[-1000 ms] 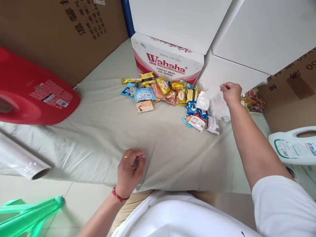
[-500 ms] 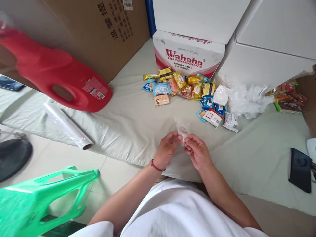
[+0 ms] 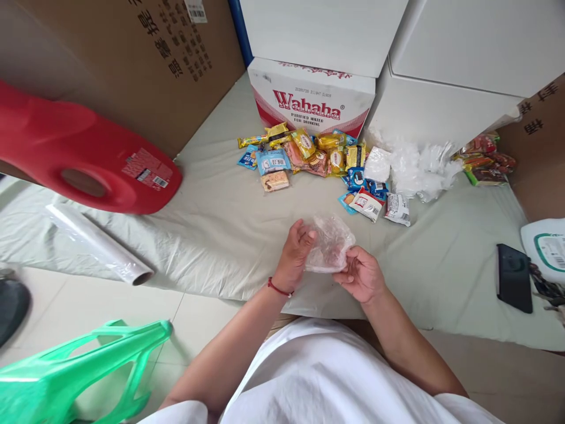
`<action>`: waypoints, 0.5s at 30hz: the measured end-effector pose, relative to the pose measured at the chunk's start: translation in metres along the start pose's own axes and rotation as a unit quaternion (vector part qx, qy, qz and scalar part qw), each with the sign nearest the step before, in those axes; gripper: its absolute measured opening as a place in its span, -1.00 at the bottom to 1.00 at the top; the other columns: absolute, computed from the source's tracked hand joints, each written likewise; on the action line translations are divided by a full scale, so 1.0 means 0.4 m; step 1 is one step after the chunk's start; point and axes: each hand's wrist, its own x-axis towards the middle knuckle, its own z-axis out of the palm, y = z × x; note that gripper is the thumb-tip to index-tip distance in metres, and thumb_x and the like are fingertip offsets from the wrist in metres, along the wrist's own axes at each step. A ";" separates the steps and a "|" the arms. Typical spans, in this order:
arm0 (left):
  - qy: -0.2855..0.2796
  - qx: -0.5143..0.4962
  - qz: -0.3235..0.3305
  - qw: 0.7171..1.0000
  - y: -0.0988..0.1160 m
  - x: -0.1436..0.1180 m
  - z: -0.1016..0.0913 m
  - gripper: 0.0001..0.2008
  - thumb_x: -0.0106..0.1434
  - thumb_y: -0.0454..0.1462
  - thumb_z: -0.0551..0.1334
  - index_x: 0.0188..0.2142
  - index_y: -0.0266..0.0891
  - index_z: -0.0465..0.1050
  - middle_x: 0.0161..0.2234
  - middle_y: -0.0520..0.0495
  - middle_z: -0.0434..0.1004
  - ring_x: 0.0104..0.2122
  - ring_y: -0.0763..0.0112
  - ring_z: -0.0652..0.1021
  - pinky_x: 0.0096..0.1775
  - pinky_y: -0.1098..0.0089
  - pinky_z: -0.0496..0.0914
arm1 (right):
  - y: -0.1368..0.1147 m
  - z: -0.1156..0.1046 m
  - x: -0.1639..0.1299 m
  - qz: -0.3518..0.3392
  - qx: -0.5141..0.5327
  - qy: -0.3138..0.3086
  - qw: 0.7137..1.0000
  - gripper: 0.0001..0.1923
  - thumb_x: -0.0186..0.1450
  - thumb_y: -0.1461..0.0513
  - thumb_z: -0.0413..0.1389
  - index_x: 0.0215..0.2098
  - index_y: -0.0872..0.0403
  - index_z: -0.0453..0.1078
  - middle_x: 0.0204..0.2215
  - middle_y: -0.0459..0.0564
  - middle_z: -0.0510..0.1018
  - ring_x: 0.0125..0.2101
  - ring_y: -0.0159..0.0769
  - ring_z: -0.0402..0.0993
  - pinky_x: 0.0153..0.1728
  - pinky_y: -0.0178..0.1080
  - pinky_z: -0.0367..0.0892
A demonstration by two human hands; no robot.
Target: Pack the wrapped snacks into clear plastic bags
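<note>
A thin, clear plastic bag [image 3: 326,244], crinkled and spread out, hangs between my two hands just above the sheet. My left hand [image 3: 295,250], with a red cord on its wrist, has its fingers curled around the bag's left edge. At the other side, my right hand [image 3: 364,272] pinches the lower right edge between thumb and fingers. Beyond the hands lies a pile of wrapped snacks [image 3: 304,154] in yellow, blue and brown packets. To its right is a heap of similar clear crumpled plastic [image 3: 424,171].
A Wahaha water carton [image 3: 313,97] stands behind the snacks. On the left are a red jug [image 3: 101,159], a roll of plastic film [image 3: 101,244] and a green stool [image 3: 88,359]. A black phone [image 3: 514,277] lies at the right; more packets [image 3: 485,160] sit by the far-right box.
The bag was bunched small between my fingertips; now it is opened out wide. My hands have moved apart, and the camera view has shifted to the right.
</note>
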 end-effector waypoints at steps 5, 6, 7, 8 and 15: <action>-0.007 -0.028 -0.031 0.999 0.024 0.018 -0.036 -0.56 -0.06 -0.03 0.59 -0.37 -0.24 0.51 -0.50 0.10 0.44 -0.50 0.56 0.36 -0.40 0.46 0.26 | -0.011 -0.034 -0.001 -0.059 -0.022 0.085 0.994 -0.68 -0.07 0.21 0.43 -0.51 0.07 0.38 -0.61 -0.21 0.33 -0.60 -0.54 0.09 -0.70 -0.50 0.03; 0.018 -0.030 -0.022 0.999 0.025 0.017 -0.043 -0.56 -0.07 -0.03 0.59 -0.41 -0.24 0.50 -0.54 0.14 0.39 -0.53 0.59 0.30 -0.44 0.47 0.20 | -0.015 -0.043 -0.002 -0.092 -0.041 0.103 0.990 -0.68 -0.06 0.20 0.45 -0.49 0.07 0.40 -0.59 -0.20 0.34 -0.58 -0.53 0.11 -0.68 -0.49 0.06; 0.036 -0.032 -0.017 0.999 0.024 0.015 -0.049 -0.57 -0.08 -0.03 0.59 -0.42 -0.23 0.50 -0.54 0.15 0.37 -0.54 0.60 0.28 -0.45 0.48 0.16 | -0.019 -0.053 -0.003 -0.119 -0.059 0.121 0.984 -0.67 -0.05 0.18 0.47 -0.48 0.07 0.41 -0.58 -0.19 0.35 -0.57 -0.53 0.12 -0.67 -0.49 0.07; 0.043 -0.033 -0.016 0.998 0.022 0.013 -0.053 -0.56 -0.09 -0.02 0.58 -0.42 -0.23 0.50 -0.54 0.15 0.38 -0.53 0.59 0.29 -0.45 0.48 0.16 | -0.022 -0.062 -0.004 -0.137 -0.076 0.136 0.978 -0.66 -0.05 0.17 0.48 -0.47 0.07 0.43 -0.56 -0.19 0.35 -0.56 -0.52 0.13 -0.65 -0.48 0.07; 0.018 -0.019 -0.006 1.000 0.017 -0.004 -0.063 -0.55 0.04 0.09 0.49 -0.40 -0.23 0.52 -0.46 0.07 0.41 -0.43 0.49 0.36 -0.35 0.43 0.25 | -0.051 -0.103 -0.011 -0.243 -0.214 0.165 0.931 -0.68 0.08 0.03 0.43 -0.43 0.04 0.50 -0.53 -0.18 0.29 -0.50 -0.45 0.12 -0.58 -0.41 0.10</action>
